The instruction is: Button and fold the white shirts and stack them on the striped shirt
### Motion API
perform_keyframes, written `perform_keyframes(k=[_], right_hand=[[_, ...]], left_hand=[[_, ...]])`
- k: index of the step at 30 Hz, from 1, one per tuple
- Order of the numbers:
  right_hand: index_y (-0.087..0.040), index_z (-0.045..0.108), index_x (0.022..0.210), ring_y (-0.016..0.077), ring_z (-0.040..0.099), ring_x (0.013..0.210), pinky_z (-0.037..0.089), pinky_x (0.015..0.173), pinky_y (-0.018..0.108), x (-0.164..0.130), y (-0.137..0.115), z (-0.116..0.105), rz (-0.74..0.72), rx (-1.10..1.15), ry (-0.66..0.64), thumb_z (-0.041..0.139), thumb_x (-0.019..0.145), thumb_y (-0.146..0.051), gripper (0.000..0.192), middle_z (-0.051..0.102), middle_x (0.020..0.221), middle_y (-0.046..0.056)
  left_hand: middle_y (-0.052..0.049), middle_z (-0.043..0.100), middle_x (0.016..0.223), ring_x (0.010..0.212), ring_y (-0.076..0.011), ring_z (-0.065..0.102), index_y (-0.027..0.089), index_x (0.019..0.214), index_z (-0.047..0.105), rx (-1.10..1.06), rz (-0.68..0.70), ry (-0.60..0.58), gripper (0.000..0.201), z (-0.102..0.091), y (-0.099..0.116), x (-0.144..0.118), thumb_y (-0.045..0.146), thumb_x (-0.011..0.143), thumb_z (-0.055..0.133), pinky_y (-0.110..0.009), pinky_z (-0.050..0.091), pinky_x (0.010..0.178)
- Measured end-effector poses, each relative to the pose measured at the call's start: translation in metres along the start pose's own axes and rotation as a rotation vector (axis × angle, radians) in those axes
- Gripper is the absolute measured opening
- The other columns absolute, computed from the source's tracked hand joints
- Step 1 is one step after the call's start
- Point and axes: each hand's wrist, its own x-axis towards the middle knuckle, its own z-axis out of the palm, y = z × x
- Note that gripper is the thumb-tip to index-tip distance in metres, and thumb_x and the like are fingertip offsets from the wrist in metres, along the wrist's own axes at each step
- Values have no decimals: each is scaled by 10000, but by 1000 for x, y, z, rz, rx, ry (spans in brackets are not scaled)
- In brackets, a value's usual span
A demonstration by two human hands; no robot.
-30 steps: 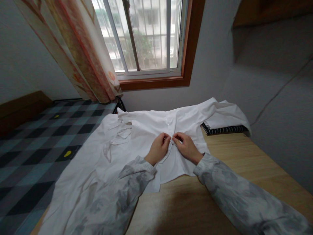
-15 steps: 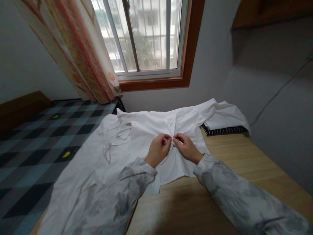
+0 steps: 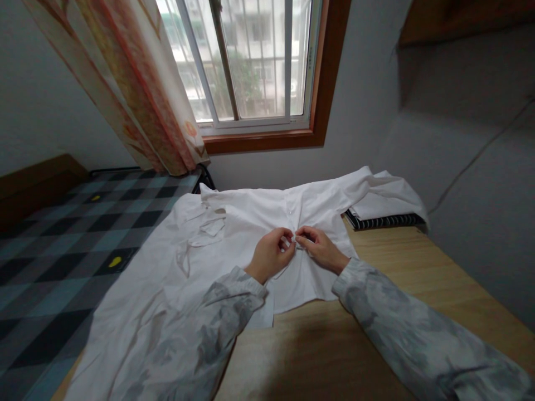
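Observation:
A white button-up shirt (image 3: 246, 217) lies spread over the wooden table, its button strip running from the far edge towards me. My left hand (image 3: 273, 250) pinches the shirt's front edge between thumb and fingers. Right beside it, my right hand (image 3: 321, 247) grips the same strip, with its fingertips almost touching those of the left. Cloth between the two hands is slightly raised and creased. One small button shows faintly on the strip beyond my fingers; whatever sits right between the fingertips is too small to make out.
The wooden table (image 3: 401, 278) reaches right and towards me. A black spiral-bound notebook (image 3: 384, 221) lies under the shirt's right sleeve. To the left is a bed with a checked cover (image 3: 50, 267). Behind are a window (image 3: 259, 67) and a patterned curtain (image 3: 134, 94).
My fingertips have come slightly closer together at the button strip, and the right thumb has shifted a little. The shirt lies as before.

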Motion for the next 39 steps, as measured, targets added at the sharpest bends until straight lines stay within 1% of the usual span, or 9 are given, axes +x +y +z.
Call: perform_keyframes(k=[9,13,16,22,26,29,32,35,39], right_hand=[[-196,741,949,194,667,850,510,821,315,1,-9,4,-47,-26,-25,652,985,-386,214,741,893,20],[-197,737,964,202,681,882,515,847,325,-1,-13,10,-94,-70,9,638,1004,-383,214,757,927,29],[-202,734,1000,212,690,897,523,859,336,-4,-19,10,-105,-146,56,631,1020,-385,211,768,963,45],[-219,753,1036,266,688,948,492,887,381,-23,-33,-23,-173,-639,-1,718,966,-366,167,778,1018,89],[-232,769,968,259,670,890,479,842,371,-48,-37,-54,-175,-760,-58,690,980,-326,123,762,940,82],[-240,777,975,260,669,942,488,857,372,-64,-37,-68,-181,-744,-47,642,1015,-316,161,756,997,88],[-246,787,972,281,661,1024,491,919,399,-73,-39,-72,-228,-744,-31,653,1019,-338,169,758,1063,107],[-244,791,977,277,674,964,488,880,394,-78,-43,-65,-200,-735,14,654,1020,-351,178,773,995,102],[-257,783,974,236,693,795,455,722,338,-83,-49,-46,-58,-721,75,679,995,-364,150,782,875,53]], left_hand=[[41,579,689,622,-136,531,231,839,594,119,-4,76,102,1,10,0,249,825,693,-257,382,608],[50,542,683,617,-123,501,222,811,575,37,-6,86,113,0,6,3,268,853,668,-251,362,598],[51,559,685,616,-120,541,220,830,589,-99,-91,113,126,0,-2,7,307,879,666,-238,396,591],[8,690,871,573,-112,652,214,954,610,-301,-258,238,317,1,-14,15,519,928,693,-230,457,537],[-47,746,962,662,-145,718,203,1023,641,-348,-274,211,387,0,-12,17,580,945,678,-258,531,614],[-72,770,977,805,-187,734,200,1007,687,-225,-224,84,359,-9,-1,11,552,996,620,-306,561,747],[-72,751,972,857,-220,699,214,1032,713,76,-111,-2,300,-25,15,-5,499,938,723,-343,537,804],[-79,711,958,868,-250,667,221,974,717,371,18,-38,298,-42,28,-29,454,834,840,-372,504,825],[-75,686,921,825,-245,645,224,909,723,511,55,-97,237,-51,32,-54,413,830,842,-356,469,780]])
